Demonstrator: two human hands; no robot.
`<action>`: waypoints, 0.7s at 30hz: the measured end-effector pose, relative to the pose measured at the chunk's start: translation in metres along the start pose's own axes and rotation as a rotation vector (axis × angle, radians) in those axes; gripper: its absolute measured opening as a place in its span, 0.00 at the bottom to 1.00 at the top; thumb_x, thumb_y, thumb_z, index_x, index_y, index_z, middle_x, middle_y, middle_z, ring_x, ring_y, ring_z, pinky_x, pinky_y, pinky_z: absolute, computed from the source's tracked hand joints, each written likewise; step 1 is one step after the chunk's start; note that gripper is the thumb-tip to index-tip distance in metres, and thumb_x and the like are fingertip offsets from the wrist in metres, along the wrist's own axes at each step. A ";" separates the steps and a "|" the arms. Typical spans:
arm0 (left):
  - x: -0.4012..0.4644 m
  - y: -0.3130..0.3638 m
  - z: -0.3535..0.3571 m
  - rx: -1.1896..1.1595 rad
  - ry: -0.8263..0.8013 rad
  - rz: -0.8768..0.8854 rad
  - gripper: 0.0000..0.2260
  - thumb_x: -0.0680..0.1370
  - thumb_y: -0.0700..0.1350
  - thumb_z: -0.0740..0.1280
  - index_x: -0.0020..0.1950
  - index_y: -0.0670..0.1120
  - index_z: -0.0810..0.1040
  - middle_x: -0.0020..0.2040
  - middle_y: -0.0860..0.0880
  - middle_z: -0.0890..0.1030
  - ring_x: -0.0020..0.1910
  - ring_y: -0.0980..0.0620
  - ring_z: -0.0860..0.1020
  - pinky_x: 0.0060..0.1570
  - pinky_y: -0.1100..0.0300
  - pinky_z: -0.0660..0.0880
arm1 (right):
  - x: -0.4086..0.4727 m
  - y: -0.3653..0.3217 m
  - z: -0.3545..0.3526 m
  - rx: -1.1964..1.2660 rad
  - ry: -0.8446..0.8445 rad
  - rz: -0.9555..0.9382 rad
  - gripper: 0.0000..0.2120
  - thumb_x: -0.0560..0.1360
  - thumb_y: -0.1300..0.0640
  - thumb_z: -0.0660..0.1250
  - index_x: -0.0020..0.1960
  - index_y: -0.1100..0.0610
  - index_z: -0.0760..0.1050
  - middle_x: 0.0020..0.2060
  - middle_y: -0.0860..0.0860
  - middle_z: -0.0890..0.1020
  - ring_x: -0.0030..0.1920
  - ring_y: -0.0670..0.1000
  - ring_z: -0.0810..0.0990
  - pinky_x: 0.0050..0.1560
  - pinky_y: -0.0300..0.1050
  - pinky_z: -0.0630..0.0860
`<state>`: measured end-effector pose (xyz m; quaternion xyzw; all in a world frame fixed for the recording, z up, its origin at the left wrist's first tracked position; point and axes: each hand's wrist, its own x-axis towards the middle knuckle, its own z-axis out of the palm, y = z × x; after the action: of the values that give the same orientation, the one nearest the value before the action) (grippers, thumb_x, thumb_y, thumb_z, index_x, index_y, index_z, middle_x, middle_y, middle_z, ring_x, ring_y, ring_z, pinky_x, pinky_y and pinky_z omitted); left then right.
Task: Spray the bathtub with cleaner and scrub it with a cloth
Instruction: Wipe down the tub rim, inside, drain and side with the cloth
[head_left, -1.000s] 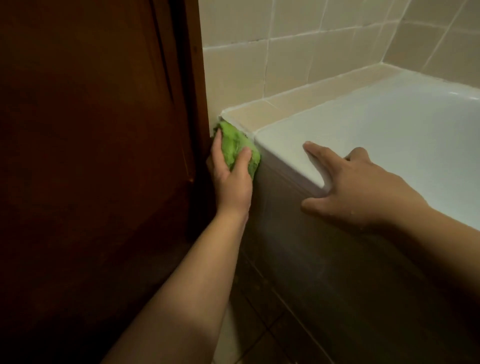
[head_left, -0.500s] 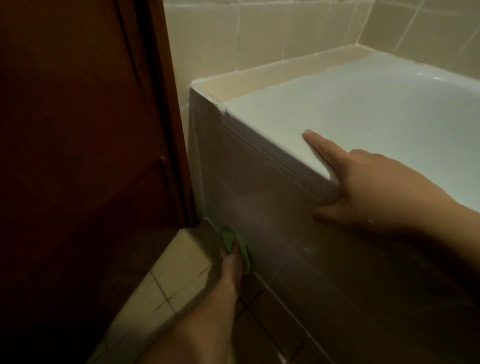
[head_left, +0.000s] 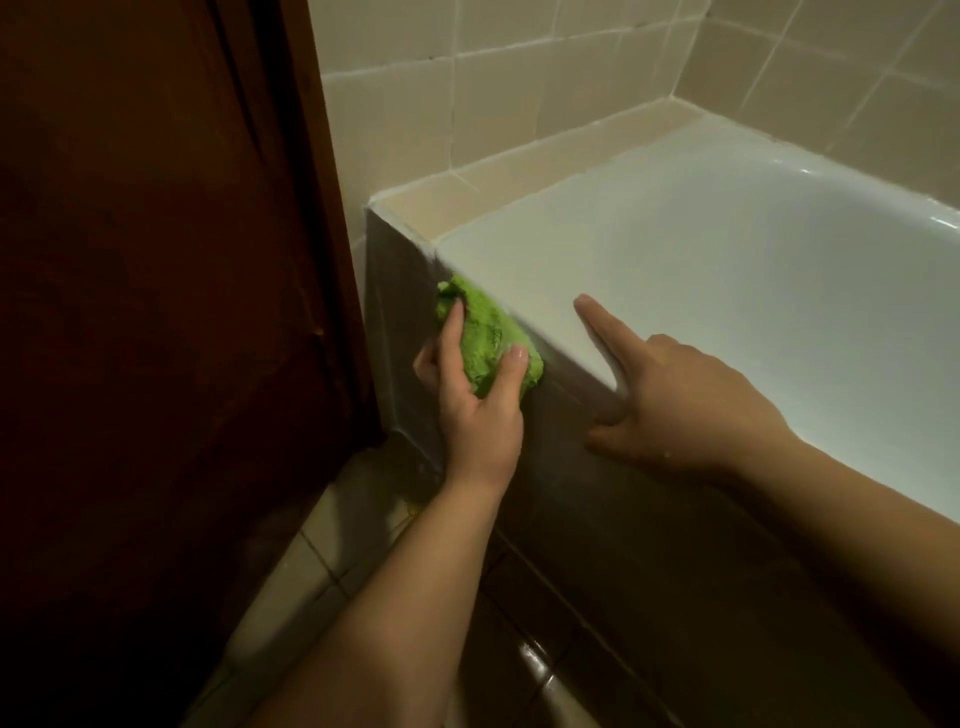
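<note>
Now your left hand (head_left: 480, 410) is back up near the top of the tub's dark tiled front panel (head_left: 597, 493), just under the white rim (head_left: 550, 322). Half a second ago it was down at the foot of that panel by the floor; a second ago it was up at the corner beside the door frame. So you are running the green cloth (head_left: 488, 338) in up-and-down strokes over the panel's left end, and this stroke sits a little further right than the corner one.

Your left grip is closed around the bunched cloth, fingers curled over it and pressing it flat against the tile. Your right hand (head_left: 685, 405) holds nothing: the forefinger lies straight along the rim, thumb against the panel below, bracing you in much the same spot as before.

The bathtub (head_left: 727, 291) itself lies to your right, its white basin looking untouched by the cloth at this moment. No spray bottle is in view, so you cannot tell from here whether cleaner has gone on. By my reading, scrubbing is under way on the outside face only; the rim and the basin probably remain to be done.
</note>
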<state>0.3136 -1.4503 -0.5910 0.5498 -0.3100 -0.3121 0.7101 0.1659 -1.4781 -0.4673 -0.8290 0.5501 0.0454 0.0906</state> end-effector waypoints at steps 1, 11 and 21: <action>-0.004 -0.004 -0.002 0.034 0.000 -0.002 0.28 0.80 0.48 0.71 0.68 0.75 0.63 0.71 0.59 0.60 0.61 0.72 0.69 0.58 0.71 0.74 | 0.000 0.000 -0.001 -0.002 -0.002 0.002 0.57 0.69 0.37 0.74 0.76 0.27 0.30 0.50 0.51 0.72 0.49 0.57 0.77 0.49 0.54 0.78; -0.030 -0.113 -0.021 -0.052 0.083 -0.601 0.33 0.82 0.48 0.68 0.83 0.58 0.54 0.81 0.47 0.62 0.74 0.46 0.68 0.69 0.52 0.69 | -0.001 0.005 0.003 0.032 0.034 0.017 0.54 0.70 0.38 0.75 0.80 0.33 0.39 0.59 0.55 0.77 0.54 0.60 0.78 0.48 0.51 0.72; -0.068 -0.210 -0.023 -0.107 0.120 -0.932 0.37 0.74 0.65 0.72 0.78 0.52 0.67 0.71 0.50 0.75 0.68 0.45 0.76 0.70 0.44 0.73 | -0.015 0.017 0.001 0.077 0.042 0.022 0.48 0.70 0.38 0.73 0.81 0.43 0.48 0.48 0.48 0.70 0.46 0.54 0.70 0.45 0.50 0.69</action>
<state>0.2683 -1.4260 -0.8072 0.6099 0.0277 -0.5809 0.5384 0.1444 -1.4705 -0.4677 -0.8194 0.5624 0.0077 0.1101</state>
